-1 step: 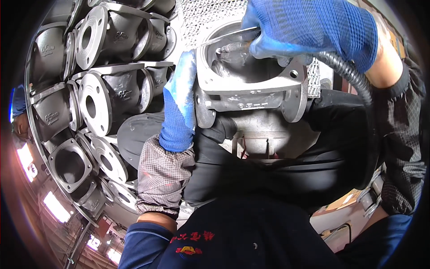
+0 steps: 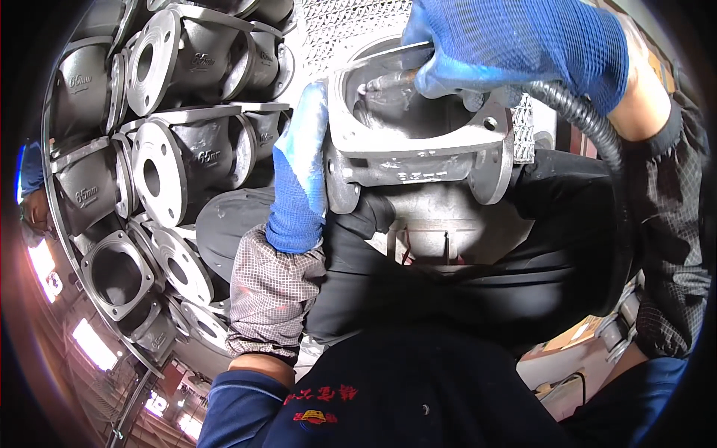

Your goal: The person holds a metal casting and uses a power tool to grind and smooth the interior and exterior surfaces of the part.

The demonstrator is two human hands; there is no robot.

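Observation:
A grey cast-iron valve body (image 2: 403,142) with a square-cornered flange and an open cavity sits in front of me, above my knees. My left hand (image 2: 302,142), in a blue coated glove, grips its left end flange; some of its fingers are hidden. My gloved right hand (image 2: 478,60) is closed around a die grinder, most of which the glove covers. The grinder's slim tip (image 2: 388,80) reaches into the cavity near the left inner wall. A ribbed black hose (image 2: 579,116) runs from that hand down along my right forearm.
Several similar valve bodies (image 2: 202,160) are stacked at the left, close to my left arm. Behind the worked piece is a metal mesh surface (image 2: 351,19). At the far left edge a blue sleeve and hand (image 2: 33,209) of another person show.
The grinder tip has shifted very slightly inside the cavity, with a small movement of my right hand. My left hand and the valve body stay in place.

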